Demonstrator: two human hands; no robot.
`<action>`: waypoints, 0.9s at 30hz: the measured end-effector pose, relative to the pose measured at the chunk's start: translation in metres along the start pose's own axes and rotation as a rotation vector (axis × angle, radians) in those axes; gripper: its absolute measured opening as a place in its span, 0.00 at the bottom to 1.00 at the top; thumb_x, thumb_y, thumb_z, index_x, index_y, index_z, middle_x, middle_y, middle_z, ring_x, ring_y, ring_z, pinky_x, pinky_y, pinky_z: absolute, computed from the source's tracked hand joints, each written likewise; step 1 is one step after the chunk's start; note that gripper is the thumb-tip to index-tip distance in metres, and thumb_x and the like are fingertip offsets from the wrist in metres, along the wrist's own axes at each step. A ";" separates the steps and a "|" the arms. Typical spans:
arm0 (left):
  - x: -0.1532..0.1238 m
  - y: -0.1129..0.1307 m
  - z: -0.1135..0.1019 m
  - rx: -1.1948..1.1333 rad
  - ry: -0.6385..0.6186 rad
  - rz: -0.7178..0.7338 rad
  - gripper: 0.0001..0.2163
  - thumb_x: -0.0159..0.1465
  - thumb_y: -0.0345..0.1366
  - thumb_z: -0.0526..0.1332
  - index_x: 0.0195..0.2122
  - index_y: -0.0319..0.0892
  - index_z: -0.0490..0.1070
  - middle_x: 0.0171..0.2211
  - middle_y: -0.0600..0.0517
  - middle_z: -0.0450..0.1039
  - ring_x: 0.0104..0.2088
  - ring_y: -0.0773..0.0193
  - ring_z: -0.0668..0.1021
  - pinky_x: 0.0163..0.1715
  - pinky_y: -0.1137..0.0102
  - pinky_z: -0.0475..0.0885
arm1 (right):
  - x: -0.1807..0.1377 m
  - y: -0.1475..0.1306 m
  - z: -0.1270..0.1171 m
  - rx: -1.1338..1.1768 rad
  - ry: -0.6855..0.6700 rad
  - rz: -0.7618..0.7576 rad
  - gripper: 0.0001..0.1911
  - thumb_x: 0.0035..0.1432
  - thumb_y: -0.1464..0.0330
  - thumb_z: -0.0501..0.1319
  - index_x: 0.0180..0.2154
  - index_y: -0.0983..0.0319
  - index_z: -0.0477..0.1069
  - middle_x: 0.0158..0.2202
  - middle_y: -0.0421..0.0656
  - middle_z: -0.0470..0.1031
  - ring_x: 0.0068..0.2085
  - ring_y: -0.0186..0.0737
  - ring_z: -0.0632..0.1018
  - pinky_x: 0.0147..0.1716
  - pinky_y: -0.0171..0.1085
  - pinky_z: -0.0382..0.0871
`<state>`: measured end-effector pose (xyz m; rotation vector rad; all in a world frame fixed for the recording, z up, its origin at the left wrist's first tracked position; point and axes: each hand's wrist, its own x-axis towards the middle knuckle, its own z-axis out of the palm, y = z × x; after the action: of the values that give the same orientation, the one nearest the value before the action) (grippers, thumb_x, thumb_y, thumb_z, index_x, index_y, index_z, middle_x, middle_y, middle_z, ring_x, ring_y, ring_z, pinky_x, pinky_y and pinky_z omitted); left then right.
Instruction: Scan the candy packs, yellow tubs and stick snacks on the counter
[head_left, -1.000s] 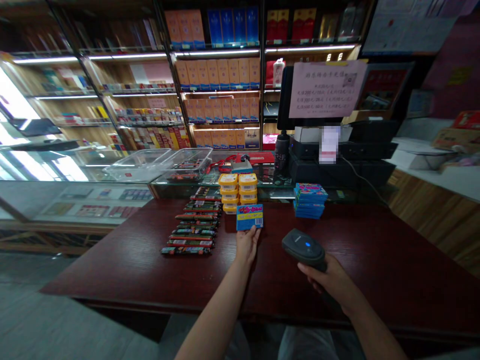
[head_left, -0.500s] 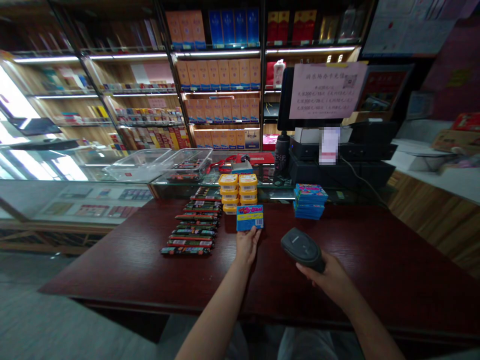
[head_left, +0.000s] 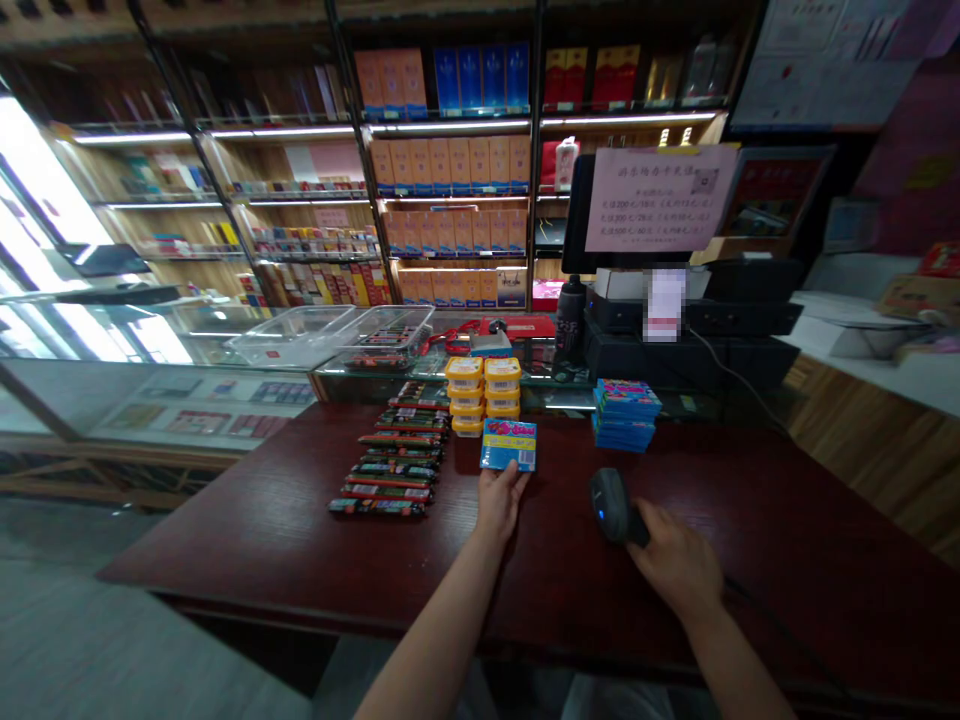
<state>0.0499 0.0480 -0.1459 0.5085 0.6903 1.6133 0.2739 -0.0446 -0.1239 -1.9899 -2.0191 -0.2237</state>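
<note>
My left hand (head_left: 501,500) is closed on the lower edge of a small blue box (head_left: 509,446) with a yellow stripe and a barcode, held in front of the yellow tubs. In my right hand (head_left: 679,560) is a dark barcode scanner (head_left: 611,503), gripped by its handle, with a small blue light showing on its head. Two stacks of yellow-lidded tubs (head_left: 483,395) stand just behind the box. To their left lies a column of thin dark packets (head_left: 394,465). A stack of blue boxes (head_left: 625,415) sits beyond the scanner.
The dark red wooden table (head_left: 285,540) meets a glass counter (head_left: 195,400) at the back. Clear plastic bins (head_left: 292,335) rest on that counter. A monitor with a pink paper sign (head_left: 656,200) and black till equipment (head_left: 697,345) stand at back right. A cord trails from the scanner.
The scanner has turned in my right hand and shifted slightly right, so its head points differently and a blue light shows. My left hand still holds the blue box. The view has tilted slightly.
</note>
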 end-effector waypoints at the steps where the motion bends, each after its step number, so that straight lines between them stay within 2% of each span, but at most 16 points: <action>1: 0.000 0.000 0.001 0.011 0.005 0.002 0.19 0.47 0.31 0.71 0.41 0.42 0.71 0.37 0.51 0.77 0.39 0.63 0.79 0.48 0.61 0.72 | -0.001 0.001 0.004 0.006 -0.005 -0.014 0.18 0.54 0.70 0.57 0.48 0.61 0.68 0.43 0.46 0.77 0.40 0.45 0.78 0.38 0.39 0.66; 6: 0.007 0.004 0.007 0.150 0.062 0.043 0.17 0.46 0.34 0.71 0.37 0.39 0.72 0.34 0.49 0.77 0.34 0.62 0.79 0.40 0.64 0.74 | -0.004 0.006 0.013 0.039 -0.006 -0.035 0.17 0.55 0.71 0.55 0.47 0.61 0.68 0.44 0.45 0.77 0.41 0.43 0.77 0.40 0.39 0.67; 10: 0.019 0.024 0.008 0.458 0.037 0.236 0.13 0.49 0.34 0.68 0.36 0.38 0.73 0.34 0.48 0.78 0.34 0.59 0.78 0.40 0.63 0.73 | -0.004 0.008 0.013 0.055 0.003 -0.014 0.15 0.55 0.70 0.55 0.46 0.60 0.69 0.42 0.44 0.78 0.40 0.43 0.78 0.38 0.38 0.66; 13: 0.022 0.049 0.003 0.986 -0.042 0.465 0.08 0.55 0.31 0.63 0.37 0.41 0.75 0.37 0.47 0.78 0.41 0.56 0.77 0.46 0.63 0.69 | -0.004 0.007 0.012 0.083 0.014 -0.004 0.14 0.55 0.69 0.55 0.45 0.60 0.69 0.40 0.43 0.78 0.38 0.43 0.78 0.36 0.38 0.66; 15: 0.021 0.063 -0.001 1.421 -0.145 0.597 0.10 0.59 0.29 0.58 0.41 0.44 0.74 0.42 0.47 0.76 0.45 0.55 0.75 0.50 0.62 0.66 | -0.005 0.007 0.011 0.090 0.028 0.002 0.13 0.56 0.68 0.55 0.44 0.59 0.69 0.38 0.42 0.78 0.37 0.43 0.78 0.35 0.37 0.65; 18: 0.018 0.074 -0.007 1.954 -0.269 0.712 0.12 0.63 0.29 0.53 0.44 0.42 0.73 0.45 0.44 0.74 0.47 0.53 0.73 0.50 0.60 0.65 | -0.005 0.006 0.011 0.078 0.028 0.008 0.12 0.56 0.69 0.54 0.43 0.59 0.69 0.37 0.42 0.78 0.36 0.42 0.78 0.34 0.37 0.65; 22: 0.017 0.071 -0.012 2.302 -0.245 0.701 0.13 0.65 0.30 0.49 0.44 0.40 0.72 0.41 0.43 0.74 0.43 0.53 0.74 0.44 0.60 0.67 | -0.005 0.005 0.010 0.090 0.004 0.010 0.13 0.56 0.70 0.55 0.44 0.59 0.69 0.40 0.43 0.78 0.38 0.43 0.78 0.36 0.38 0.66; 24: 0.019 0.068 -0.014 2.347 -0.222 0.669 0.14 0.65 0.30 0.49 0.46 0.40 0.71 0.42 0.43 0.74 0.44 0.53 0.73 0.43 0.60 0.67 | -0.005 0.005 0.009 0.092 -0.019 0.014 0.14 0.56 0.70 0.55 0.45 0.59 0.68 0.40 0.43 0.78 0.39 0.43 0.78 0.37 0.39 0.66; 27: 0.021 0.064 -0.020 2.315 -0.259 0.601 0.15 0.65 0.30 0.50 0.51 0.42 0.69 0.48 0.42 0.72 0.48 0.53 0.72 0.44 0.61 0.68 | -0.005 0.005 0.008 0.089 -0.041 0.022 0.14 0.56 0.69 0.55 0.46 0.59 0.68 0.41 0.43 0.78 0.39 0.44 0.78 0.37 0.39 0.67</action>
<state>-0.0131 0.0614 -0.1172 2.5991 2.1069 0.3488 0.2778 -0.0467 -0.1335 -1.9763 -1.9939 -0.0876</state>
